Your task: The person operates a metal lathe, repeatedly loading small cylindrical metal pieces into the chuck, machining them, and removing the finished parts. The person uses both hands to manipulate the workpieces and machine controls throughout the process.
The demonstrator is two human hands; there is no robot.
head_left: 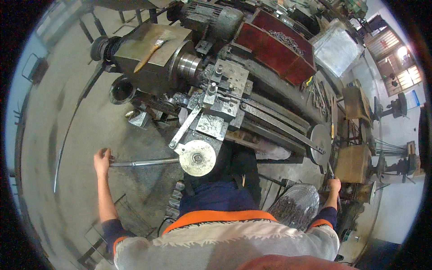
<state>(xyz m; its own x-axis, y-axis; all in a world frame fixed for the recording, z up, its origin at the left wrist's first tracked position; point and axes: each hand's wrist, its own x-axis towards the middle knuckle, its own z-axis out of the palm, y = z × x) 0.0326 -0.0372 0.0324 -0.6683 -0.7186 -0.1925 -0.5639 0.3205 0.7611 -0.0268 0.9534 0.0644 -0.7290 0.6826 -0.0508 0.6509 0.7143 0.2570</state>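
My left hand (103, 161) is closed around the outer end of a long metal lever (146, 162). That lever runs to a pale round disc (203, 163) at the front of a small lathe. At the far right my right hand (334, 184) grips a thin metal handle (330, 170), which reaches up toward a grey round plate (320, 139). A flat link bar (288, 128) joins this plate to the tool slide (225, 105). Another short link (186, 127) connects the pale disc with the slide. The spindle chuck (188, 65) sits left of the slide.
A wooden-handled brush (148, 58) lies on the headstock (164, 38). Behind the bed stands a red box (270, 58) with many small metal pieces, beside a clear plastic bag (337, 47). Hand tools (318, 100) lie to the right. A long rod (69, 121) slopes down at left.
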